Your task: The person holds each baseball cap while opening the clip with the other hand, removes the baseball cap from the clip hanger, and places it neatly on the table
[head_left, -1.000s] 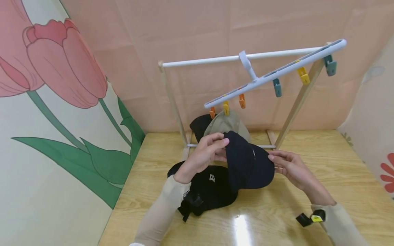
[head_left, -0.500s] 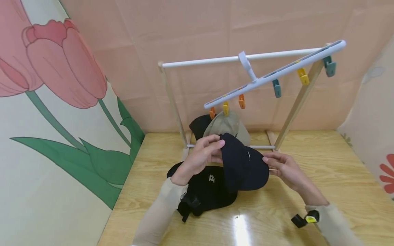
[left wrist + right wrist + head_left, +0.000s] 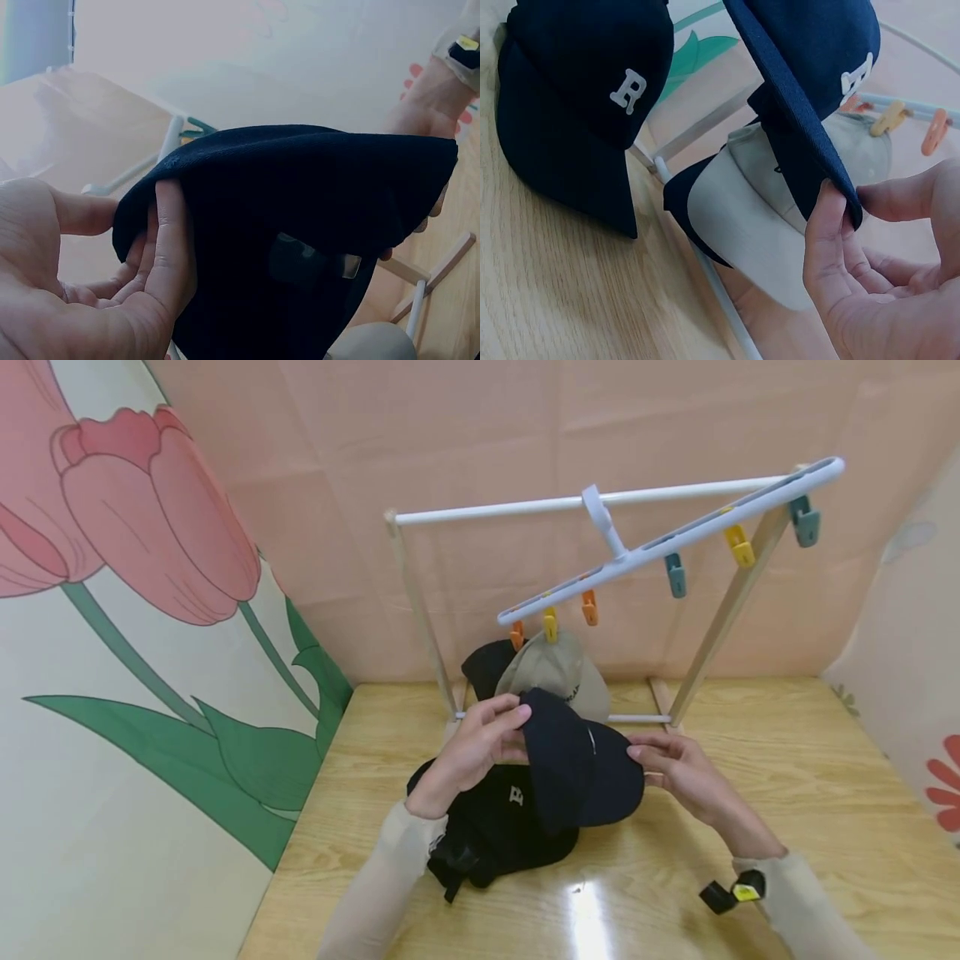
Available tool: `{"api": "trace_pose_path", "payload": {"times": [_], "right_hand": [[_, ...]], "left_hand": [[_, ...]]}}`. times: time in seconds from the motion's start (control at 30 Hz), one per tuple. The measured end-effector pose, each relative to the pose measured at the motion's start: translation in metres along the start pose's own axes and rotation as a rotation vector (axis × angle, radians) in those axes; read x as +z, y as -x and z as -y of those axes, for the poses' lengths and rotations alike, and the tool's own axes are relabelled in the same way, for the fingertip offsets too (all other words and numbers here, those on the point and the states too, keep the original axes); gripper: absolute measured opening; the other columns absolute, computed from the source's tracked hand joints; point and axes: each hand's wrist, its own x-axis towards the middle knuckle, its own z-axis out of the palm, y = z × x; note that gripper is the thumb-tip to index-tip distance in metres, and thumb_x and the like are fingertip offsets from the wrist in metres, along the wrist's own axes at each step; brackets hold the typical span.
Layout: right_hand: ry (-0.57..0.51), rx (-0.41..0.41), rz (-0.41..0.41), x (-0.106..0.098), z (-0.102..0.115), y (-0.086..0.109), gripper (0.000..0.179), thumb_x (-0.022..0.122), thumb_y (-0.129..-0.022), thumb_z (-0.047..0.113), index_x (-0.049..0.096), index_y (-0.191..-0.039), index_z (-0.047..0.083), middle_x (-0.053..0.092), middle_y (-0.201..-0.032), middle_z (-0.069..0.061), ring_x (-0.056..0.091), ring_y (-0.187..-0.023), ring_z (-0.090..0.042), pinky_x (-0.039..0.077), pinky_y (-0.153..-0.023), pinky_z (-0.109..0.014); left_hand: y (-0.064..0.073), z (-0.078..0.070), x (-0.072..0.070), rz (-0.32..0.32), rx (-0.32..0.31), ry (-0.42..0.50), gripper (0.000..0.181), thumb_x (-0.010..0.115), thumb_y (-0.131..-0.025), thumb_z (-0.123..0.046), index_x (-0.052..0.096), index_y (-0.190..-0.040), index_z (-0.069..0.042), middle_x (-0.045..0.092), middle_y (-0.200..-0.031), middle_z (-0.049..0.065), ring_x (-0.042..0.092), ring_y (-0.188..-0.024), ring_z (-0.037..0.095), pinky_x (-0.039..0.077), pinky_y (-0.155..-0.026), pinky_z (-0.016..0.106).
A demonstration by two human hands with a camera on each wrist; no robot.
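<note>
A navy baseball cap (image 3: 558, 760) is held up between both hands over the table. My left hand (image 3: 480, 743) pinches its edge at the left; in the left wrist view the thumb is outside and the fingers reach inside the crown. My right hand (image 3: 686, 777) pinches the brim (image 3: 802, 120) between thumb and fingers. A white letter (image 3: 855, 77) shows on the cap's front. Below and left lies a black cap (image 3: 495, 814) with a white letter. Behind, a beige cap (image 3: 558, 672) hangs from clips, overlapping a dark cap (image 3: 486, 664).
A pale hanger (image 3: 667, 543) hooks over a rack's white bar (image 3: 510, 510), tilted up to the right. Orange, yellow and teal clips (image 3: 677, 575) dangle along it. The rack's wooden legs (image 3: 720, 627) stand on the wood-grain table (image 3: 787, 777), against a pink backdrop.
Both hands have shifted left and slightly down with the navy cap, exposing more of the beige cap's lettering. The hanger and the other caps stay in place.
</note>
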Motion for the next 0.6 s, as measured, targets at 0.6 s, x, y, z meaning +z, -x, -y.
{"api": "trace_pose_path", "payload": {"times": [0.6], "right_hand": [[0.168, 0.093, -0.072, 0.007, -0.010, -0.004, 0.044, 0.066, -0.108, 0.017, 0.055, -0.139, -0.011, 0.075, -0.106, 0.007, 0.072, -0.093, -0.009, 0.063, -0.080, -0.031]], "left_hand": [[0.009, 0.011, -0.010, -0.049, -0.014, -0.054, 0.010, 0.053, -0.112, -0.018, 0.059, -0.106, -0.012, 0.072, -0.090, -0.003, 0.075, -0.082, 0.011, 0.064, -0.076, 0.031]]}}
